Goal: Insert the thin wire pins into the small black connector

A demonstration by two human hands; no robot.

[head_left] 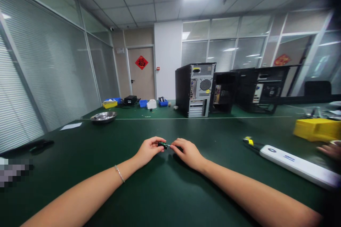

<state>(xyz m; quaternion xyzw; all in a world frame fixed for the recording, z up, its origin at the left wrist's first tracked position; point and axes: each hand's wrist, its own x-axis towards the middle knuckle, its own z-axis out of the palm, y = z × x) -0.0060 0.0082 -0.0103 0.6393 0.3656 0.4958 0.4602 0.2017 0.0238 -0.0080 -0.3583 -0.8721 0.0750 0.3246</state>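
Over the middle of the green table [128, 184], my left hand [149, 150] pinches a small dark part with green on it [162, 145], too small to name more exactly. My right hand [188, 152] is closed on a thin, pale, pin-like piece [168, 145], whose left end meets or nearly meets the dark part. Whether the two are joined I cannot tell. Both hands face each other a short way apart, fingertips inward. The right fingers hide most of the thin piece.
A steel bowl [103, 117] stands at the left, beyond it small blue and yellow bins. Computer towers [195, 90] line the back right. A white bar-shaped device [298, 165] lies right, near a yellow bin [317, 129] and another person's hand [330, 150].
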